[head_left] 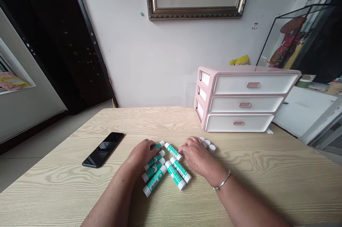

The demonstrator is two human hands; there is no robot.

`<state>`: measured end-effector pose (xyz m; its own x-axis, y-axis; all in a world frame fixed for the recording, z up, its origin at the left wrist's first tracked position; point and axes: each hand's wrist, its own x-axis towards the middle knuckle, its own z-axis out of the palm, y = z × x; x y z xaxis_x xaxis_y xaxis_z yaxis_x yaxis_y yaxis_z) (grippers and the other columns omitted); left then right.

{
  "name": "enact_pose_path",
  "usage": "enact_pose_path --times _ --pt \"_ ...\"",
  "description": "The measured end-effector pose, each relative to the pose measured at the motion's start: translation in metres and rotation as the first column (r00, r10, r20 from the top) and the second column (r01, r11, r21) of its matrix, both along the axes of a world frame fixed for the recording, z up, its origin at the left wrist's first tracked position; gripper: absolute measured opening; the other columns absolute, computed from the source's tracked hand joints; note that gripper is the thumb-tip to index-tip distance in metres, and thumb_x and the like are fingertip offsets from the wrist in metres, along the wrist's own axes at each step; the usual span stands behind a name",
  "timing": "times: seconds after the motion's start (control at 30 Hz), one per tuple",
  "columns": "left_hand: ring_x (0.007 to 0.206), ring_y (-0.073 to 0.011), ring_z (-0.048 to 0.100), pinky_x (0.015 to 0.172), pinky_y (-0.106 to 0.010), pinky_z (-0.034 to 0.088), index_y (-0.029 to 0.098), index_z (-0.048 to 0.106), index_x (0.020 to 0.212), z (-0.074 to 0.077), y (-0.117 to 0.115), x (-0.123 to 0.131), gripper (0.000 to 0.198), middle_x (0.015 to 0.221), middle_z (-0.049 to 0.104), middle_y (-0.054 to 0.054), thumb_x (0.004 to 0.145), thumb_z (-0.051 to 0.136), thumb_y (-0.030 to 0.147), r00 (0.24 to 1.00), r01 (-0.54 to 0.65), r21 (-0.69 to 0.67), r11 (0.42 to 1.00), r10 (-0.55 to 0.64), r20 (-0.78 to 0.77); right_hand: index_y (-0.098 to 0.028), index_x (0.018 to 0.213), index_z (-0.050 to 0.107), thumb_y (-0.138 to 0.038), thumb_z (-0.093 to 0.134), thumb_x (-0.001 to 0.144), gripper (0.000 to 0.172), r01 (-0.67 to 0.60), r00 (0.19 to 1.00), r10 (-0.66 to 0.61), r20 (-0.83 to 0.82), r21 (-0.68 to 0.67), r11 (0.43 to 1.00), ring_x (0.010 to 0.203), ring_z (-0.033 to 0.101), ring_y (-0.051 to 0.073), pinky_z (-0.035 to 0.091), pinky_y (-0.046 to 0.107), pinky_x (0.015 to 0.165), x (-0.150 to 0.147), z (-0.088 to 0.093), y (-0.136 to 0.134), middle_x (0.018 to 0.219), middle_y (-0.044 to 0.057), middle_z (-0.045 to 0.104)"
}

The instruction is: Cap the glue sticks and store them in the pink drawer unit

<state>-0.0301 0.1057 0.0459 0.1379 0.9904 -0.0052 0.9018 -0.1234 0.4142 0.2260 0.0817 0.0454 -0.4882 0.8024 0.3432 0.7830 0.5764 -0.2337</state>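
Several white glue sticks with green labels (162, 170) lie close together on the wooden table (262, 173), pointing in different directions. My left hand (141, 157) is curled at their left side, its fingertips against the upper sticks. My right hand (195, 156) rests at their right side, its fingers at the end of a glue stick (173, 151). Just beyond that hand stand several small white caps (207, 144), partly hidden by my fingers. A thin silver bangle (222, 180) circles my right wrist.
A black smartphone (103, 149) lies face up to the left of the sticks. A pink-and-white three-drawer organizer (242, 100) stands at the table's back right, with a yellow packet (239, 60) behind it. A dark door (58, 42) stands far left.
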Motion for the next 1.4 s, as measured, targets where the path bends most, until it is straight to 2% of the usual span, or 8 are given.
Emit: enact_pose_path --times 0.3,0.47,0.53,0.63,0.77,0.9,1.1,1.4 --pt "0.100 -0.0230 0.061 0.083 -0.029 0.042 0.017 0.066 0.102 0.003 -0.005 0.003 0.029 0.109 0.069 -0.011 0.091 0.046 0.036 0.998 -0.050 0.076 0.996 0.047 0.041 -0.025 0.104 0.072 -0.010 0.051 0.091 0.028 0.019 1.000 -0.019 -0.007 0.027 0.999 0.104 0.051 0.020 0.035 0.034 0.098 0.001 -0.004 0.003 0.100 0.006 0.063" --pt "0.090 -0.0210 0.061 0.077 -0.029 0.044 0.017 0.059 0.111 0.010 -0.011 0.006 0.035 0.099 0.069 -0.007 0.094 0.041 0.041 0.973 -0.096 0.148 0.984 0.061 0.224 -0.022 0.104 0.069 -0.009 0.049 0.090 0.027 0.017 0.958 -0.017 -0.285 -0.002 1.000 0.105 0.055 0.019 0.040 0.034 0.098 -0.006 0.001 0.006 0.107 0.006 0.065" --pt "0.089 -0.0198 0.061 0.078 -0.029 0.045 0.018 0.055 0.115 0.014 -0.017 0.009 0.037 0.098 0.069 -0.005 0.095 0.041 0.045 0.947 -0.040 0.180 0.983 -0.020 0.322 -0.021 0.106 0.066 -0.014 0.049 0.092 0.023 -0.009 0.856 -0.012 -0.517 -0.038 0.999 0.103 0.058 0.018 0.045 0.033 0.095 -0.012 0.002 0.008 0.110 0.007 0.065" --pt "0.089 -0.0184 0.061 0.080 -0.028 0.047 0.019 0.052 0.118 0.020 -0.028 0.018 0.038 0.101 0.068 -0.005 0.095 0.043 0.048 0.901 0.086 0.213 0.973 -0.167 0.399 -0.021 0.109 0.064 -0.029 0.054 0.094 0.020 -0.081 0.606 -0.040 -0.794 -0.111 0.991 0.089 0.061 0.017 0.052 0.032 0.082 -0.018 0.003 0.011 0.104 0.006 0.067" --pt "0.100 -0.0187 0.061 0.090 -0.028 0.047 0.022 0.051 0.124 0.025 -0.040 0.030 0.036 0.115 0.066 -0.006 0.097 0.044 0.043 0.858 0.175 0.237 0.956 -0.266 0.438 -0.021 0.117 0.061 -0.040 0.060 0.092 0.031 -0.160 0.419 -0.045 -0.907 -0.122 0.980 0.079 0.061 0.015 0.053 0.029 0.073 -0.020 0.006 0.007 0.094 0.004 0.067" --pt "0.115 -0.0214 0.057 0.100 -0.032 0.044 0.024 0.051 0.131 0.027 -0.044 0.033 0.037 0.126 0.062 -0.007 0.098 0.045 0.038 0.835 0.222 0.270 0.937 -0.325 0.443 -0.023 0.117 0.061 -0.038 0.061 0.092 0.029 -0.154 0.428 0.022 -0.904 -0.048 0.987 0.090 0.063 0.017 0.054 0.032 0.083 -0.020 0.008 -0.001 0.103 0.006 0.068" --pt "0.107 -0.0209 0.060 0.095 -0.031 0.046 0.024 0.057 0.125 0.026 -0.045 0.033 0.033 0.116 0.064 -0.008 0.097 0.046 0.036 0.835 0.244 0.286 0.927 -0.351 0.423 -0.024 0.117 0.062 -0.032 0.061 0.093 0.025 -0.181 0.489 0.081 -0.869 -0.011 0.983 0.095 0.065 0.018 0.054 0.033 0.086 -0.023 0.003 -0.006 0.106 0.006 0.068" --pt "0.103 -0.0199 0.062 0.091 -0.029 0.048 0.024 0.058 0.124 0.027 -0.046 0.034 0.033 0.115 0.068 -0.005 0.095 0.050 0.037 0.836 0.225 0.210 0.951 -0.300 0.461 -0.023 0.117 0.063 -0.028 0.061 0.093 0.024 -0.186 0.489 0.110 -0.866 0.019 0.982 0.095 0.066 0.017 0.056 0.032 0.086 -0.023 0.004 -0.008 0.108 0.006 0.069"
